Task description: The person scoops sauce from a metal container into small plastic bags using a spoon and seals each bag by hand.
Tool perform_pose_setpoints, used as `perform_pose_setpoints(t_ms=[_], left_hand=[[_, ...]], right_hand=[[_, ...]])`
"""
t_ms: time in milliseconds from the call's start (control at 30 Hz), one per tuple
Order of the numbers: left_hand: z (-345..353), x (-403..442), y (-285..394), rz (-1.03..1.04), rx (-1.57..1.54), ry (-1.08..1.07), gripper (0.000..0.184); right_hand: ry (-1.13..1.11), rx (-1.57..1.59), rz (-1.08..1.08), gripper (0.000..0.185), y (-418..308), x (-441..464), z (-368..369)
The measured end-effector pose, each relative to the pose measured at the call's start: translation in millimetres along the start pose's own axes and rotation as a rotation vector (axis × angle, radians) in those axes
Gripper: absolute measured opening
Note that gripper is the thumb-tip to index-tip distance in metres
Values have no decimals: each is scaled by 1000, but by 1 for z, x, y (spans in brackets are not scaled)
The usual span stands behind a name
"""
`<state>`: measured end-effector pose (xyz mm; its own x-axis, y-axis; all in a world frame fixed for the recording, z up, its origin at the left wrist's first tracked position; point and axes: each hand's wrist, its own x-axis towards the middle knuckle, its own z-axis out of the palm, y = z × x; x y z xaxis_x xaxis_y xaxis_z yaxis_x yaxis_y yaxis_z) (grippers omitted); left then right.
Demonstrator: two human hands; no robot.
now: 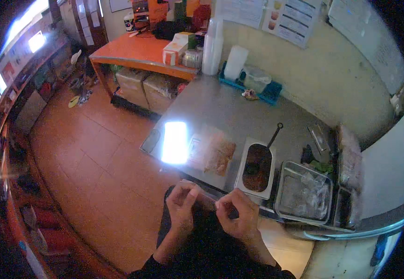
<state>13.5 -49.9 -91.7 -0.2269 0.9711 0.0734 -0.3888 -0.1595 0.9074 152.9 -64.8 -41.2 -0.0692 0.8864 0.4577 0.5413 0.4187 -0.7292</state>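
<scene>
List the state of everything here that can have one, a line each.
Left hand: closed in a pinch
Right hand: closed in a pinch
Thin piece: held between both hands, blurred
Metal pan: uncovered, holding dark brown contents
Long-handled utensil: leaning in the pan
Tray: uncovered, holding crumpled clear plastic
Cups: stacked

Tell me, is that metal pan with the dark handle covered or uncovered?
Uncovered: dark contents show inside the metal pan, and a dark handle leans out over its far edge.
</scene>
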Motion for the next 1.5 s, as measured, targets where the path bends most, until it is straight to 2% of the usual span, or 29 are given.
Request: perform_pose_setpoints(t_ms=[67,100,133,167,200,233,267,300,433,500,533,600,667,700,767,833,900,967,1000,1067,1100,1167,1200,1267,1300,1333,1367,1433,1500], left_hand=[[-3,6,14,-119,-23,-110,6],[-5,8,22,-123,-21,-126,6],[-7,11,31,-87,173,-299,7],[-8,13,37,-46,363,-477,9],[-9,14,41,-57,359,-508,9],[-9,15,43,-70,487,-572,10],[-6,17,45,-76,615,-640,11],[1,19,47,-80,607,-683,11],[32,31,59,97,968,-564,14],[28,41,40,154,1061,-522,15],[14,52,3,71,947,-515,15],[16,63,-28,-9,835,-513,15],[47,74,-34,102,628,-462,18],[57,77,-40,105,631,-461,18],[68,84,-52,214,914,-370,18],[49,100,-95,204,903,-350,17],[46,106,-98,191,885,-336,16],[51,102,-76,347,1023,-358,13],[47,107,-80,345,1031,-349,13],[36,118,-87,102,1070,-333,13],[33,118,-85,101,1075,-313,13],[37,115,-69,362,1086,-250,8],[36,115,-64,358,1093,-230,8],[33,114,-58,334,1020,-29,7],[36,109,-48,321,988,-76,14],[44,102,-30,306,956,-122,21],[56,85,-11,378,949,-251,31],[70,65,-3,313,654,-537,43],[86,40,6,238,430,-726,52]], right_hand=[[5,-5,-7,9,2,-2,-2],[-67,2,12,9,3,-3,-6],[-138,8,39,10,2,-4,-10],[-118,-2,55,10,4,-6,-11],[-107,2,2,8,6,-7,-9],[-94,1,-49,6,9,-9,-8],[-66,-18,-26,6,11,-9,-9],[-73,18,30,7,13,-9,-12],[55,-25,135,8,20,-9,-52],[161,-83,215,10,38,-17,-79],[250,-134,286,12,50,-22,-94],[331,-250,416,11,72,-30,-125],[444,-428,441,12,100,-38,-150],[445,-423,440,12,113,-43,-161],[310,-928,393,28,132,-47,-177],[239,-996,391,32,144,-43,-183],[169,-1072,390,36,154,-39,-188],[-1,-1149,320,39,170,-36,-191],[-6,-1141,313,39,186,-38,-192],[-11,-1262,226,32,214,-39,-197],[-16,-1252,209,32,219,-38,-202],[-52,-1231,271,22,207,-24,-210],[-61,-1222,253,22,191,-18,-212],[59,-824,268,14,127,1,-213],[50,-822,256,14,112,6,-208],[79,-686,198,12,99,10,-202],[107,-549,142,12,89,13,-193],[63,-451,57,13,76,19,-171],[20,-353,-33,15,65,23,-148]])
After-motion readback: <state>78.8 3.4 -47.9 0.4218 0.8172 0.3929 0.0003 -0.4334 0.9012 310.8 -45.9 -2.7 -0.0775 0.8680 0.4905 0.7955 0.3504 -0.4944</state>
